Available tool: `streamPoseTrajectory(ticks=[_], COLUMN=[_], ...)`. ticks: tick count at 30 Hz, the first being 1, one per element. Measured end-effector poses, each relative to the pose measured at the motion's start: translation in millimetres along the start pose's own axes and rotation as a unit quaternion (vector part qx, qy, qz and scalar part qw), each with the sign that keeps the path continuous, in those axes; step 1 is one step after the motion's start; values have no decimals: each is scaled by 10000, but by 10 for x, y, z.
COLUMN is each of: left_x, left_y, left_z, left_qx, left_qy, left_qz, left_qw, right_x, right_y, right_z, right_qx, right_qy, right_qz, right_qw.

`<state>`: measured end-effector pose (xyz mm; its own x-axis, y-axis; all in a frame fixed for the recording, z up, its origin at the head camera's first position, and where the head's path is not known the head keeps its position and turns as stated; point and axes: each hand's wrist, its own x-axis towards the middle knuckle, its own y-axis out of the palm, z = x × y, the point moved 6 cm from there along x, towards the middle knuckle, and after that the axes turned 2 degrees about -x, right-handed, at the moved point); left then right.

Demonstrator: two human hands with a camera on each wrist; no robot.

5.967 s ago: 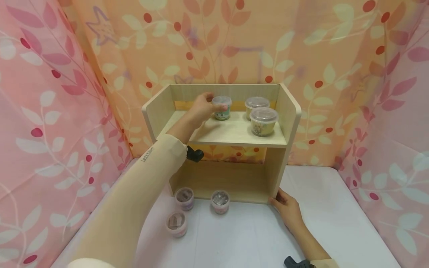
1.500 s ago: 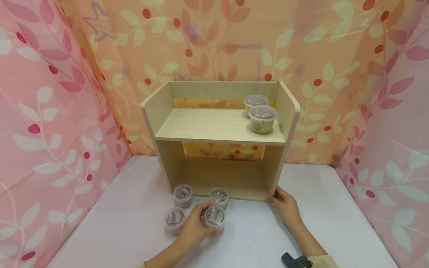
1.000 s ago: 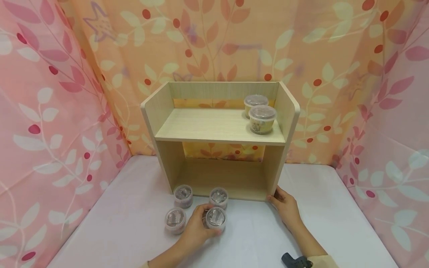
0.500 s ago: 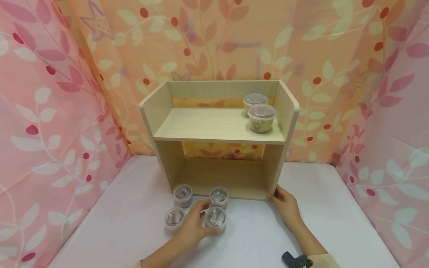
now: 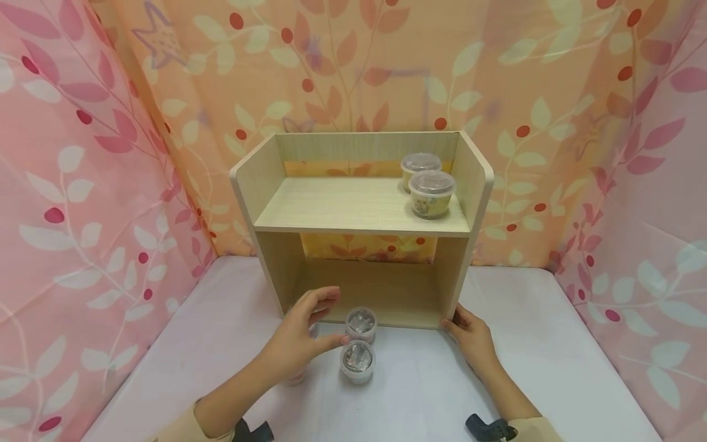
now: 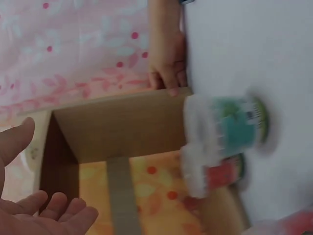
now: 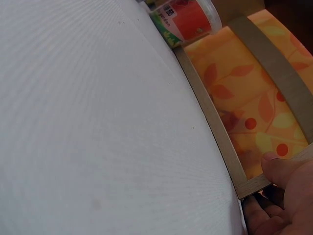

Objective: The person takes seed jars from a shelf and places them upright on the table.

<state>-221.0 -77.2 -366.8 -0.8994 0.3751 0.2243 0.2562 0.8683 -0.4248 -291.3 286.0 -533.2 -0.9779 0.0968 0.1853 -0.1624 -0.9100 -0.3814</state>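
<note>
My left hand (image 5: 293, 337) hovers over the left-hand tubs, thumb and fingers spread and nothing between them. To its right, a clear-lidded tub with a teal label (image 5: 357, 362) stands upright on the table. Just behind it is a tub with a red label (image 7: 183, 22). Two more tubs are mostly hidden by the left hand; a pinkish side of one tub (image 5: 296, 379) shows under it. My right hand (image 5: 473, 341) grips the bottom front corner of the wooden shelf (image 5: 361, 231) at its right side panel, thumb on the panel's front edge.
Two yellow tubs stand on the upper board at the right: the front yellow tub (image 5: 431, 202) partly covers the rear yellow tub (image 5: 421, 164). A white cloth covers the table (image 5: 409, 393). Patterned curtains (image 5: 353, 67) enclose the back and both sides.
Six seconds ago my left hand held the teal-label tub on the upper board. It then held it on the table, and has now let go and risen up and left. The right hand stays put.
</note>
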Motion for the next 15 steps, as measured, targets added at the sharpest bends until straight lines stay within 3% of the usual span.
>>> streamPoseTrajectory(ticks=[5, 11, 15], left_x=[140, 372, 560], left_y=[-180, -481, -557], left_z=[-355, -824, -1084], left_qx=[-270, -552, -639], left_qy=[413, 577, 719], left_qz=[60, -84, -46], left_qw=[9988, 9968, 9954], right_x=[-2, -5, -3], right_y=[15, 31, 4], right_z=[-3, 7, 17], right_qx=[127, 130, 75], right_qy=[36, 10, -13], right_qz=[65, 115, 36], right_qw=[9999, 9998, 10000])
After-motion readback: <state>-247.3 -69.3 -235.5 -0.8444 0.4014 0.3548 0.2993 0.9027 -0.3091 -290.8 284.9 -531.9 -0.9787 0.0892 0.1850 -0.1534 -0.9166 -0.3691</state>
